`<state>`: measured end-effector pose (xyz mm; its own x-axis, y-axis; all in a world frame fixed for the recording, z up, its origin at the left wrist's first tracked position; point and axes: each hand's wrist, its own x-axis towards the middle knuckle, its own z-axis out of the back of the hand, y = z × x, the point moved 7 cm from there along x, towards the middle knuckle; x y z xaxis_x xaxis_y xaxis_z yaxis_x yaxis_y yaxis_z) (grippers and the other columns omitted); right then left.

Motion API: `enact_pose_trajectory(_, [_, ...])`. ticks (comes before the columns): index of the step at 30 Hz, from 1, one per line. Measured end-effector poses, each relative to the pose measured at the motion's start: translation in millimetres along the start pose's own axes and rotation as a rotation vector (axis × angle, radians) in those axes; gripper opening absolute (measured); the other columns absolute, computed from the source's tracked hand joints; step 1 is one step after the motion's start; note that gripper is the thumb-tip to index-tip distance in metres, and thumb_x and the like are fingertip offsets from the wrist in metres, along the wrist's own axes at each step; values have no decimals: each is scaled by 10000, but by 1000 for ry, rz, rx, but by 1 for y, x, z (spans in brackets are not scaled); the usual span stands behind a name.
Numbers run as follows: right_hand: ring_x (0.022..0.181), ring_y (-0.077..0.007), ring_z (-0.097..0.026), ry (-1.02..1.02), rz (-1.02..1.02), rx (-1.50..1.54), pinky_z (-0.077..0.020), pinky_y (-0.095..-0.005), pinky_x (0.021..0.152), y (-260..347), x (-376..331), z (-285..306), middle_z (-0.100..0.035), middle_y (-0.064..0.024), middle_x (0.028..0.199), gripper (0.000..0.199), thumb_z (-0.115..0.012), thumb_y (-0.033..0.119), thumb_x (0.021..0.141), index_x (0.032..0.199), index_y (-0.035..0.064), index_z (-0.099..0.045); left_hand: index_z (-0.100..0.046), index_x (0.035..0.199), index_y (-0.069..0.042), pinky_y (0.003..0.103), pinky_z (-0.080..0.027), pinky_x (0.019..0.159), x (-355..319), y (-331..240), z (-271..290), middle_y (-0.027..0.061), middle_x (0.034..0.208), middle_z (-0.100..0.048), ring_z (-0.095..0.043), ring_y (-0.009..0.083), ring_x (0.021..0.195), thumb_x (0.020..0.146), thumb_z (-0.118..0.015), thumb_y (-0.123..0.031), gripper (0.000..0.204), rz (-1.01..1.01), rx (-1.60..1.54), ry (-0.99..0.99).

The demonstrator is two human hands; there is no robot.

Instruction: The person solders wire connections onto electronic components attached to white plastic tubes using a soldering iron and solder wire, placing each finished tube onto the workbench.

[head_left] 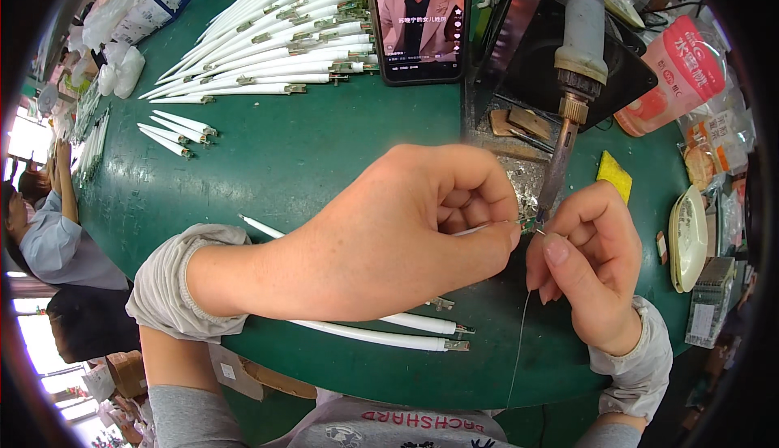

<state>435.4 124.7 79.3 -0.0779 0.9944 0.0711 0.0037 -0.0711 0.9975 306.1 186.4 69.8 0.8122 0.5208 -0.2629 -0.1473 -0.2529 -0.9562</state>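
Near the table's middle, my left hand is closed in a pinch on a thin white stick with a small green circuit board at its end. Most of that stick is hidden by my fingers. The board sits right at the dark tip of a soldering iron, which points down from above. My right hand, thumb and forefinger together, pinches a thin solder wire beside the tip; the wire trails down past the table's near edge. Below my left wrist lie white tapered sticks with board ends, partly covered.
A big fan of similar white sticks lies at the back left, with several more in front. A phone stands behind. Rightward are a yellow sponge, a pink pouch and a pale dish. Another person works far left.
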Motion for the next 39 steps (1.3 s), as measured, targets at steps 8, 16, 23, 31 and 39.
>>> enact_pose_trajectory(8, [569,-58,-518,7,23,12,-379,-172,482,0,1,-4,-565,-71,754,128,-534,27,912,964,-28,-431,-565,933,5,180,-443,649,1,0,1,13,833,-607,-547,39,745,872,-611,-3,77,-32,-41,8])
enact_pose_trajectory(16, [581,-63,-525,-6,-5,39,-393,-170,485,-7,1,0,-575,-78,751,131,-522,54,921,963,-10,-415,-569,929,-4,178,-443,648,0,0,7,5,826,-605,-546,35,744,870,-616,-9,75,54,-48,4])
enact_pose_trajectory(23, [536,-46,-466,3,-38,40,-360,-169,475,-14,0,3,-573,-78,713,132,-502,87,937,961,8,-399,-568,910,-2,172,-438,639,-1,4,4,-9,819,-599,-543,27,742,851,-620,21,82,74,42,-19])
enact_pose_trajectory(31, [539,-49,-462,2,-58,27,-343,-176,479,-20,0,3,-541,-48,688,130,-507,90,941,963,15,-403,-553,902,4,169,-419,638,-5,5,-1,-18,816,-573,-521,12,745,834,-619,46,104,87,84,-21])
enact_pose_trajectory(39, [550,-51,-474,13,-69,23,-350,-176,483,-24,0,4,-543,-40,695,116,-504,76,936,965,16,-409,-585,874,-10,237,-441,640,-20,2,-10,40,796,-571,-554,102,732,782,-662,-3,120,-65,540,95])
